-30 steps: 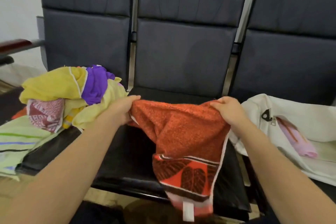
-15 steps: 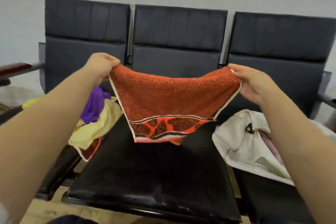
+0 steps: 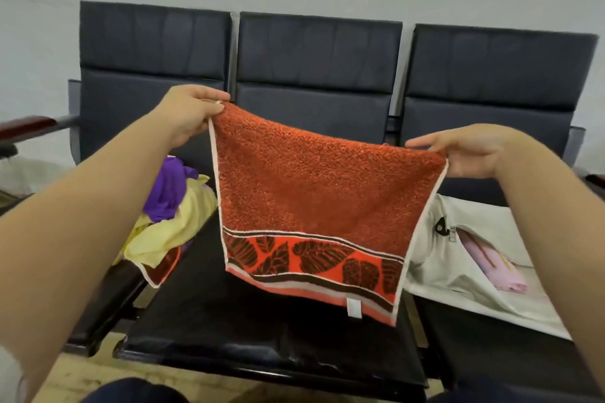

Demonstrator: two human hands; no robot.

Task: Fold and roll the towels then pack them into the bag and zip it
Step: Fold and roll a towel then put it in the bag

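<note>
Aloft | left hand point(image 3: 187, 115) higher, right hand point(image 3: 471, 151) lower | fingers point(image 3: 209, 95) pinch towel point(image 3: 311, 183) corners

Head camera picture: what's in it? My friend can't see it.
The left hand and right hand pinch the top corners of an orange towel, holding it spread above a black seat. Yellow and purple towels are heaped on the left; a white bag holding a pink towel lies on the right.

The middle seat point(image 3: 229, 330) offers open room, flanked by the towel pile point(image 3: 173, 206) left and the bag point(image 3: 435, 258) right.
</note>
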